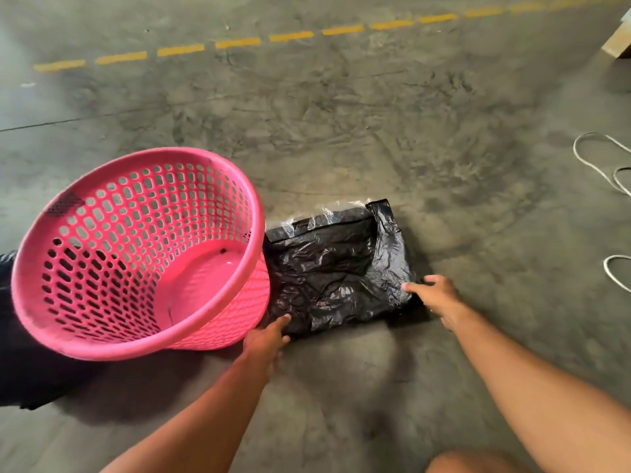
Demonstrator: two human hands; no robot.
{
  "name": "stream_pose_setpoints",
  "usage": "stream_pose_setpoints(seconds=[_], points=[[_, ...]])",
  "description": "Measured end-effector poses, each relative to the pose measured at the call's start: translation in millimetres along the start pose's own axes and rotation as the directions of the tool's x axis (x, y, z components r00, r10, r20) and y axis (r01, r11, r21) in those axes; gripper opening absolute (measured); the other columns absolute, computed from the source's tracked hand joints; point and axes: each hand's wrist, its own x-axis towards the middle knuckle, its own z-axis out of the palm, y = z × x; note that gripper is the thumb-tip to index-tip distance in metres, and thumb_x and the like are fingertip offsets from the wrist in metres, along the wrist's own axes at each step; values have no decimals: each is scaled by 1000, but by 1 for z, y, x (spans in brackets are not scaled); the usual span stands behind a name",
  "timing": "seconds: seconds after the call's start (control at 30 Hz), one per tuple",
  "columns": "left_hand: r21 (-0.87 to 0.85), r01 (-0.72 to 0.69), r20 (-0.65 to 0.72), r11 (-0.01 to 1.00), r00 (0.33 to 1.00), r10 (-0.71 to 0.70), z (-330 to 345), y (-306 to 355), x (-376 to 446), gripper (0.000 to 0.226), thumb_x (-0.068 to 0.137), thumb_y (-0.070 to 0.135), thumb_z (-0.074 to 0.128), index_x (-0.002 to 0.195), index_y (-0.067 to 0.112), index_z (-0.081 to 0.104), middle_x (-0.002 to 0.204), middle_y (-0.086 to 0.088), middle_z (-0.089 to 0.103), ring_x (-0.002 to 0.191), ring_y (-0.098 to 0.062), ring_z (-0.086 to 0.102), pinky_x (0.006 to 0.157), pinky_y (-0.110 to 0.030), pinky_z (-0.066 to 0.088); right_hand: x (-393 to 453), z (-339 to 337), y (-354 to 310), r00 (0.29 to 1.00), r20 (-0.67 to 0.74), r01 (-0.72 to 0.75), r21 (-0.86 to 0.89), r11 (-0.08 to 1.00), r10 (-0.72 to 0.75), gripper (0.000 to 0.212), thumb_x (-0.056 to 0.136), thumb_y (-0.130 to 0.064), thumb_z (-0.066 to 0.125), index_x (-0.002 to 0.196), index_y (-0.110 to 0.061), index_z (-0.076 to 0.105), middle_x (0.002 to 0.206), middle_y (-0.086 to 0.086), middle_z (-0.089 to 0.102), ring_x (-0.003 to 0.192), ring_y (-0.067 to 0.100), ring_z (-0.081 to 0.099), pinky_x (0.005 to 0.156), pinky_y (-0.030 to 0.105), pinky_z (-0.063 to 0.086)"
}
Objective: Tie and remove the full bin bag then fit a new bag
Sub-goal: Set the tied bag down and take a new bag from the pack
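Observation:
A pink perforated plastic bin (136,254) stands on the concrete floor, tilted toward me, with nothing inside it. Right of it lies a flat pack of folded black bin bags (338,268) in a clear wrapper. My left hand (266,343) touches the pack's near left corner with its fingertips. My right hand (437,298) rests on the pack's near right corner, fingers spread. Dark black plastic (20,370), perhaps the full bag, lies behind the bin at the left edge, mostly hidden.
A dashed yellow line (239,42) crosses the floor far ahead. White cord loops (604,165) lie at the right edge. A cardboard box corner (618,42) shows at the top right. My knee (478,462) is at the bottom.

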Motion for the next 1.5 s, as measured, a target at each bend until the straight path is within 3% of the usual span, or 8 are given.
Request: stream_pose_setpoints(seconds=[0.2,0.43,0.63,0.8,1.0,1.13,1.27,1.5], points=[[-101,29,-21,994,999,-31,16,15,-3,26,90,24,73,74,14,55,50,1,52,41,-8,45,41,-16,28,1,-6,-15,1000,-13,-4,-39,999,3,35,68,-32,88,67,-5,66,69,8,62,67,23,55,57,33,34],[-165,-35,157,986,986,61,31,49,-44,17,88,16,70,89,15,53,47,6,48,35,-3,46,36,-16,32,-15,-36,-58,991,-92,123,340,932,-97,21,78,-16,73,94,-3,73,86,10,71,72,20,60,64,29,45],[-341,-116,283,933,933,220,39,84,-101,21,82,6,66,102,1,64,94,-17,65,85,-23,59,58,-28,47,-48,-95,-97,976,-183,203,564,800,-119,9,65,-17,72,71,-13,68,76,6,67,73,20,60,68,34,46],[-415,-183,413,891,835,363,37,115,-164,9,81,-7,58,86,1,56,70,-10,57,67,-19,51,50,-25,46,-90,-154,-120,969,-189,247,750,613,-159,11,68,-4,68,74,-13,68,73,7,68,72,28,64,73,41,52],[-523,-210,592,826,608,529,-1,172,-238,54,62,3,67,114,0,54,83,-11,66,68,-16,64,55,-26,54,-147,-208,-148,902,-67,299,810,505,-426,42,85,12,53,109,-18,70,95,3,78,79,18,75,75,31,62],[-414,-385,617,825,547,565,-53,208,-252,60,74,27,78,130,11,62,118,-15,71,102,-26,69,87,-42,54,-177,-212,-176,850,-106,412,744,526,-516,32,88,6,62,112,-13,70,102,7,76,86,20,73,87,34,60],[-253,-647,472,719,567,676,-101,231,-252,26,82,-8,72,103,8,72,86,-11,77,71,-18,73,65,-29,59,-202,-195,-217,788,-184,568,585,580,-587,42,70,-21,82,106,-2,73,112,20,73,97,29,67,95,44,53],[-17,-871,203,490,477,855,-200,273,-248,11,79,14,82,77,17,71,74,-6,57,73,-20,55,67,-32,41,-237,-147,-299,380,-416,855,-183,485,-826,17,79,-19,84,90,-7,79,94,9,76,82,17,66,75,19,45]])
